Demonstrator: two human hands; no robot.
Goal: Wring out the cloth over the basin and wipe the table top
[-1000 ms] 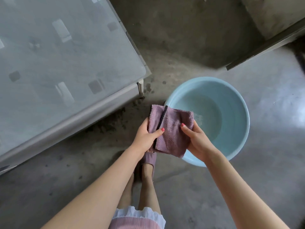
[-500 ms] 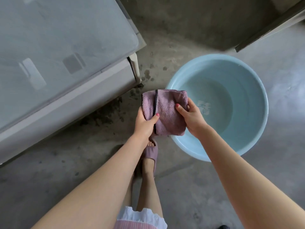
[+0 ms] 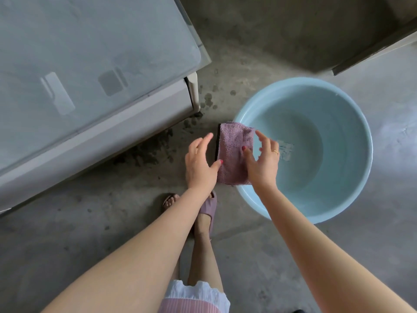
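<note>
Glass worktop point(image 3: 85, 64) sitting at left, its corner leg point(image 3: 194, 91) standing on the wet-spotted concrete floor point(image 3: 135, 222). Left hand point(image 3: 200, 163) holding the folded purple cloth point(image 3: 234, 152) by its left edge, thumb pressing on top, fingers point(image 3: 204, 141) lying loosely together. Right hand point(image 3: 262, 161) gripping the cloth's right side, thumb on top, fingers spreading. Cloth hanging over the near-left rim of the blue basin point(image 3: 352, 199), water sitting inside. Slippered foot point(image 3: 207, 208) showing below.
</note>
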